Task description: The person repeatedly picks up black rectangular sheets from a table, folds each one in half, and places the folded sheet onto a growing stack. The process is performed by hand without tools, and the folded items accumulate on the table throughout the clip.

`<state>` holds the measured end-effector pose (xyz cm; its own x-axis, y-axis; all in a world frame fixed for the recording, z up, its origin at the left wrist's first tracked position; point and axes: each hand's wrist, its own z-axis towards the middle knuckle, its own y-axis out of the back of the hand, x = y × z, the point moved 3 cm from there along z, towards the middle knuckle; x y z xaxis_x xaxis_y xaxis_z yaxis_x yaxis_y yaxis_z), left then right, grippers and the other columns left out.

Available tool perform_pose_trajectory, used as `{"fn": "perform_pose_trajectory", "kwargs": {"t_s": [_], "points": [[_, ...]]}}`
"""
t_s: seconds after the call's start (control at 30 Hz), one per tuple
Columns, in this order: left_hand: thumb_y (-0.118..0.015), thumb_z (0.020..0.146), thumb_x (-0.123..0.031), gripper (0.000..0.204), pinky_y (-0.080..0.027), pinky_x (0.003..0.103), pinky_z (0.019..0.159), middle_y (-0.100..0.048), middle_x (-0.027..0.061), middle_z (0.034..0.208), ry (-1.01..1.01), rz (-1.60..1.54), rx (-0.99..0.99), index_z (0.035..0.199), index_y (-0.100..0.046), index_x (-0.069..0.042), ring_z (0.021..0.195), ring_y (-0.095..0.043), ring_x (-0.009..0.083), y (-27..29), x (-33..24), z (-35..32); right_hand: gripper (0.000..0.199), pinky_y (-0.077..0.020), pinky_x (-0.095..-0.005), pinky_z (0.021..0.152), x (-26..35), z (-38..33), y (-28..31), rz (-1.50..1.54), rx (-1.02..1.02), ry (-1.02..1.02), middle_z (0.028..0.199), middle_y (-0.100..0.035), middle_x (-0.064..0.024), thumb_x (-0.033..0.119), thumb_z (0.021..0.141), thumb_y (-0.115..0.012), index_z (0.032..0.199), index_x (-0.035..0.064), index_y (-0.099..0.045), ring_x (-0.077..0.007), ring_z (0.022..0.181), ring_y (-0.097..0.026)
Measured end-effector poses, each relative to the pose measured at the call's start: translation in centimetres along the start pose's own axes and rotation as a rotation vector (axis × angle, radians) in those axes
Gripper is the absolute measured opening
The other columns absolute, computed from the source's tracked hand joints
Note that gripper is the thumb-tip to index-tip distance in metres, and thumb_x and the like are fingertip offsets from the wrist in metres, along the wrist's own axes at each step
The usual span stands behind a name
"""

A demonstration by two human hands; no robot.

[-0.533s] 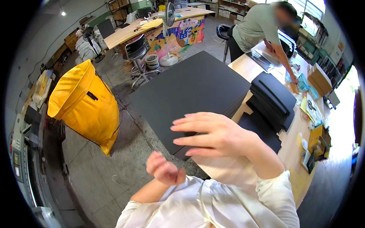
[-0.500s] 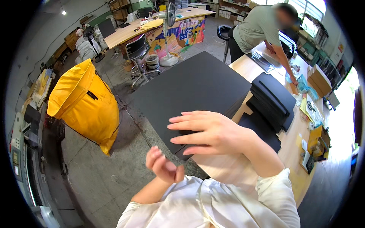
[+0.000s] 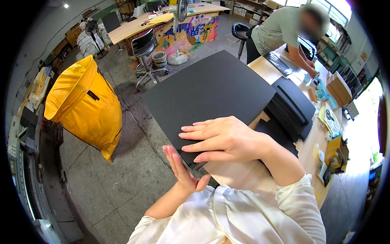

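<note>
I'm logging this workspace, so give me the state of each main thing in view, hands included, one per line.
Left hand: open, at the large stack's near corner
Right hand: open, palm down over that corner
Large black sheets: stacked
Smaller black sheets: piled unevenly
Yellow sack: mouth open
Wheeled chair: unoccupied
Ceiling lamp: lit

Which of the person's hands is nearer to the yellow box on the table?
Right. The right hand is over the large black sheet, left of the yellow box; the left hand is farther left, beside the sheet's near corner.
</note>
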<state>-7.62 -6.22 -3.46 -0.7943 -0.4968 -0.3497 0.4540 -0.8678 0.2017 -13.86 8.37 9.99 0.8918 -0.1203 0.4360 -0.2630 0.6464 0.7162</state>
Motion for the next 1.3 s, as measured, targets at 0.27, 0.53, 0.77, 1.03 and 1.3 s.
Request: {"fn": "perform_pose_trajectory", "kwargs": {"t_s": [0.27, 0.53, 0.77, 1.03, 1.3], "points": [[-0.05, 0.091, -0.05, 0.085, -0.015, 0.057, 0.117, -0.036, 0.0315, 0.146, 0.004, 0.034, 0.017, 0.145, -0.028, 0.012, 0.139, -0.033, 0.0461, 0.5, -0.9, 2.3, 0.025, -0.0501, -0.0401, 0.098, -0.6, 0.2, -0.1, 0.182, -0.023, -0.138, 0.11, -0.069, -0.0194, 0.023, 0.089, -0.065, 0.097, 0.0014, -0.074, -0.033, 0.11, -0.064], [-0.045, 0.092, -0.05, 0.085, -0.016, 0.057, 0.116, -0.036, 0.0324, 0.145, 0.02, 0.047, 0.034, 0.144, -0.026, 0.013, 0.139, -0.033, 0.0452, 0.6, -1.1, 2.4, 0.024, -0.0499, -0.0394, 0.098, -0.5, 0.4, 0.1, 0.192, -0.02, -0.19, 0.111, -0.069, -0.0186, 0.023, 0.09, -0.063, 0.098, 0.003, -0.075, -0.0324, 0.11, -0.064], [-0.042, 0.093, -0.049, 0.087, -0.014, 0.056, 0.117, -0.027, 0.0314, 0.152, 0.018, 0.032, 0.075, 0.146, -0.018, 0.015, 0.143, -0.026, 0.0428, 0.4, -1.1, 2.1, 0.024, -0.0498, -0.0388, 0.098, -0.7, 0.2, 0.1, 0.202, -0.021, -0.197, 0.112, -0.069, -0.0182, 0.023, 0.09, -0.063, 0.099, 0.0037, -0.075, -0.0311, 0.111, -0.064], [-0.042, 0.093, -0.051, 0.089, -0.014, 0.053, 0.118, -0.025, 0.0303, 0.153, 0.03, 0.016, 0.08, 0.146, -0.016, 0.015, 0.145, -0.023, 0.0415, 0.4, -1.2, 2.1, 0.024, -0.0495, -0.0382, 0.099, -0.7, 0.2, 0.1, 0.201, -0.024, -0.192, 0.112, -0.069, -0.0184, 0.022, 0.09, -0.062, 0.099, 0.0035, -0.075, -0.0312, 0.111, -0.064], [-0.041, 0.094, -0.051, 0.089, -0.014, 0.053, 0.118, -0.024, 0.0303, 0.153, 0.034, 0.004, 0.084, 0.146, -0.015, 0.016, 0.145, -0.022, 0.0414, 0.4, -1.2, 2.1, 0.024, -0.0492, -0.0383, 0.099, -0.8, 0.2, 0.1, 0.206, -0.025, -0.2, 0.112, -0.069, -0.0184, 0.023, 0.089, -0.063, 0.098, 0.0041, -0.075, -0.0314, 0.111, -0.064]]}}
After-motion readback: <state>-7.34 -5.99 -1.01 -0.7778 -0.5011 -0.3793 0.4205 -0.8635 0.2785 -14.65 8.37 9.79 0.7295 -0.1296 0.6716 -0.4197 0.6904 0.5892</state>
